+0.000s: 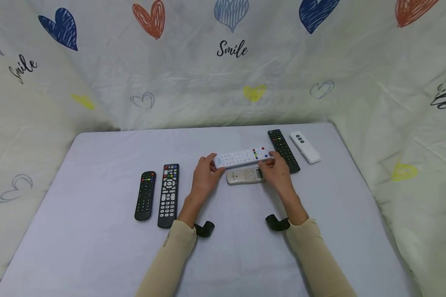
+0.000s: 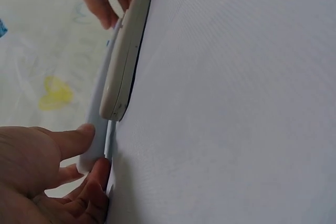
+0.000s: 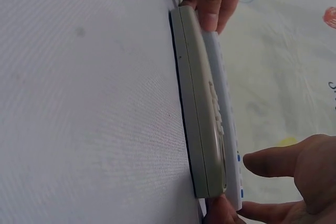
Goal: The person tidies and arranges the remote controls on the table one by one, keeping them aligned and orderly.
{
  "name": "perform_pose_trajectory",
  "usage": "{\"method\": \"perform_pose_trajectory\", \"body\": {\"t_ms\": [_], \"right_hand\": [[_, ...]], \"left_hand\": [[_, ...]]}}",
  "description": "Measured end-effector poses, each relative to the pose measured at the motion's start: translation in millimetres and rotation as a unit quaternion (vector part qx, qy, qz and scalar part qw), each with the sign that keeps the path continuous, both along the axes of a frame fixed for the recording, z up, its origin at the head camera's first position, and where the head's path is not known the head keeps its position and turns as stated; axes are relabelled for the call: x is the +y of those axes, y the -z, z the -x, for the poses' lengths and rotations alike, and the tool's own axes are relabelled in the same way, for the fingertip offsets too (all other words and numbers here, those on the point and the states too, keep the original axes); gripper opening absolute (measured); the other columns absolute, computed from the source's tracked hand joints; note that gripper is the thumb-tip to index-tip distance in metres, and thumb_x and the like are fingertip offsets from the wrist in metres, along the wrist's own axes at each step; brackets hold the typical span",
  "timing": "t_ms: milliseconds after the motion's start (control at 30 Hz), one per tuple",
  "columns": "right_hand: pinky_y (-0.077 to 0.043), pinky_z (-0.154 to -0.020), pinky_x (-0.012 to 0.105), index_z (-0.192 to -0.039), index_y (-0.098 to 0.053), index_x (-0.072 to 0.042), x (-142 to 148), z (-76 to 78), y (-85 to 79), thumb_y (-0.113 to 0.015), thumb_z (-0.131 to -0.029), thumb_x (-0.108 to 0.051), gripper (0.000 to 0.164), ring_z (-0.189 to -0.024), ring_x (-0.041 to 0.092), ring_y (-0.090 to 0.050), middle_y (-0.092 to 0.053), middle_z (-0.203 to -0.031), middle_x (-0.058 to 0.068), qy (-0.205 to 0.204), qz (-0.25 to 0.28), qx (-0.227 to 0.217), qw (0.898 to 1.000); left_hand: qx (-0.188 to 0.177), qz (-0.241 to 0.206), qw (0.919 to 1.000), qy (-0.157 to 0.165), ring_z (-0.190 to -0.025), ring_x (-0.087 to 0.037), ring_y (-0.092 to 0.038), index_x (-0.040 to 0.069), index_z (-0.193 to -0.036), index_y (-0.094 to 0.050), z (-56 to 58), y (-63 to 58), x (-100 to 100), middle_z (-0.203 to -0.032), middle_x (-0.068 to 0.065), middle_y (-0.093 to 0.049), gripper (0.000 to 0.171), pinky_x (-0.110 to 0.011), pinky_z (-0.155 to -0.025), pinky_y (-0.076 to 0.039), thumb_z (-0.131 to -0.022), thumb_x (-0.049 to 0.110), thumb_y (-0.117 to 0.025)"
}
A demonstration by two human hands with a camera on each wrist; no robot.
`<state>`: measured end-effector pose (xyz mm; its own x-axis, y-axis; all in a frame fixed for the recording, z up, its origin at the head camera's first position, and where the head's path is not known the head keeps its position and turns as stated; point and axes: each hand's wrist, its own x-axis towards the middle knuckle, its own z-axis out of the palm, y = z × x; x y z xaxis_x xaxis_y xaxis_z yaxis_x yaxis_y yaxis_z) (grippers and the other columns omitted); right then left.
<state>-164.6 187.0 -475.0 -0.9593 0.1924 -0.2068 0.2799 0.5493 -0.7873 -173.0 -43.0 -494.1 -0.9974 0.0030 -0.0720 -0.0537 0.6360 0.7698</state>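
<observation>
A long white remote control (image 1: 241,157) with several coloured buttons lies crosswise between my two hands. My left hand (image 1: 204,175) pinches its left end, thumb (image 2: 79,139) on the near side and fingers under the end. At the other end, my right hand (image 1: 276,171) has its thumb (image 3: 270,162) by the near edge and its fingers around the end. Just in front of it, a beige remote control (image 1: 244,176) with a small display rests on the table, its right end partly hidden by my right hand. In both wrist views it covers much of the white remote.
Two black remotes, a shorter one (image 1: 145,196) and a longer one (image 1: 169,196), lie at left on the white-covered table (image 1: 96,255). Behind my right hand are another black remote (image 1: 282,148) and a small white remote (image 1: 304,147). A heart-printed cloth (image 1: 193,82) hangs behind.
</observation>
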Motion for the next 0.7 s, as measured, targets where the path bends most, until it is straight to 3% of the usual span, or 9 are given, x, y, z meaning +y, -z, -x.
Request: {"method": "perform_pose_trajectory", "body": {"t_ms": [467,700], "right_hand": [[-0.049,-0.086,0.034,-0.155,-0.043,-0.003,-5.2,0.3,-1.8,-0.06,-0.104,-0.023,0.057,-0.113,0.031,-0.059,-0.062,-0.129,0.022,0.001,0.005,0.026,1.0],[-0.05,-0.09,0.038,-0.153,-0.047,-0.007,-6.2,3.5,0.4,-0.06,-0.104,-0.023,0.054,-0.116,0.033,-0.06,-0.065,-0.13,0.021,0.01,0.017,0.043,0.999]], "left_hand": [[0.012,-0.002,0.9998,-0.014,-0.098,-0.019,-0.063,0.015,-0.147,-0.056,-10.9,-1.7,-5.6,-0.123,-0.01,-0.062,0.057,-0.029,-0.079,-0.05,-0.095,0.024,-0.078],[0.028,-0.009,0.9994,-0.017,-0.1,-0.018,-0.066,0.013,-0.145,-0.056,-18.9,-2.5,-7.6,-0.127,-0.007,-0.065,0.057,-0.032,-0.082,-0.053,-0.094,0.023,-0.079]]}}
